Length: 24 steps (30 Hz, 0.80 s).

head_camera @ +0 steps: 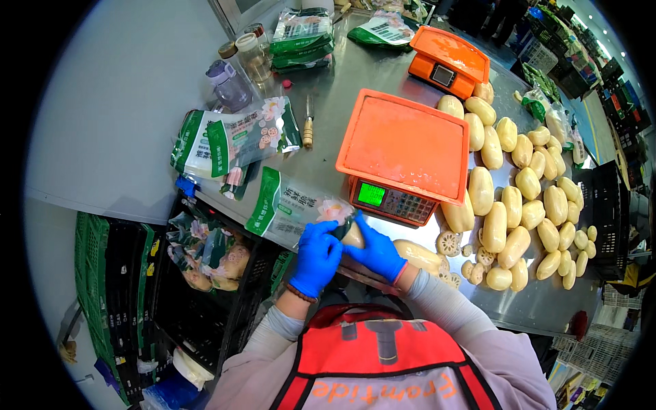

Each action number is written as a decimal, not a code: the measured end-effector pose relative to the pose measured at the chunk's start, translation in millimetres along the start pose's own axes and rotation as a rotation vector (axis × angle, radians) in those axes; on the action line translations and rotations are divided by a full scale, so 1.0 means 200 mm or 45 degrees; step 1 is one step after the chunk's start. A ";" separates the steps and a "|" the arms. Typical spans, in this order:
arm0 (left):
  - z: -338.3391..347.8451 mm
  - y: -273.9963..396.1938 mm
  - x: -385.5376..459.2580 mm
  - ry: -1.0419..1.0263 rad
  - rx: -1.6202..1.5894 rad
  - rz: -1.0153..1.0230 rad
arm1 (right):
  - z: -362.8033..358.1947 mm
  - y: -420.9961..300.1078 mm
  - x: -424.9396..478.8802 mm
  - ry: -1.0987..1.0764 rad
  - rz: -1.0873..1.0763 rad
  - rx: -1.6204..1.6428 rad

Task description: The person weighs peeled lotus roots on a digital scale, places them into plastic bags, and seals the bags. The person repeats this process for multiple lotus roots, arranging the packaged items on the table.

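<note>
My left hand, in a blue glove, pinches the mouth of a printed clear plastic bag lying at the table's front edge. In my right hand, also gloved in blue, is a peeled lotus root segment. Its far end meets the bag's dark green edge; how far it sits inside is hidden by my fingers. Just beyond my hands stands an orange digital scale with a lit green display and a bare pan. A longer peeled lotus root rests right of my right hand.
Many peeled lotus roots cover the steel table's right side. A second orange scale stands farther back. Left are stacked printed bags, a wooden-handled knife and drink bottles. Below, a black crate holds filled bags.
</note>
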<state>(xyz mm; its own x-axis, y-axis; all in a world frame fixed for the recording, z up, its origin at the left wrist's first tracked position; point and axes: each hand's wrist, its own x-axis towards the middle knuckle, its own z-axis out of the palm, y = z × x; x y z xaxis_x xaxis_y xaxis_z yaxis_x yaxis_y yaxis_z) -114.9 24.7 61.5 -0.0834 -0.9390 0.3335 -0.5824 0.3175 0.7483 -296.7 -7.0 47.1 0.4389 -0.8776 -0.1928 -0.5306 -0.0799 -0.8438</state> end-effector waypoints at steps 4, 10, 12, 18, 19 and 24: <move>0.01 0.03 0.03 0.085 -0.049 -0.029 | 0.15 0.00 0.01 0.023 0.425 1.759; -0.08 0.07 0.09 0.012 0.217 0.141 | 0.19 -0.09 -0.04 -0.006 -0.018 0.056; -0.05 0.03 0.04 -0.017 0.112 0.053 | 0.20 -0.05 0.02 -0.133 0.120 0.618; 0.00 0.04 -0.02 0.144 -0.177 -0.064 | 0.29 -0.04 0.16 -0.044 0.269 2.056; -0.01 0.03 -0.04 0.214 -0.197 -0.093 | 0.27 -0.09 0.18 0.004 0.286 1.958; -0.10 -0.14 -0.16 0.653 -0.972 -1.100 | 0.21 -0.13 0.24 -0.077 0.328 1.809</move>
<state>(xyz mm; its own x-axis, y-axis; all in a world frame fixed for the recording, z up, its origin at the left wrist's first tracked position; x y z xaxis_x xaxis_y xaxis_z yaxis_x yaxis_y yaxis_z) -78.9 48.1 41.8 0.5128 -0.7733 -0.3729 0.3387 -0.2169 0.9156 -231.5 -28.1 39.4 0.4927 -0.7710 -0.4034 0.5416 0.6346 -0.5513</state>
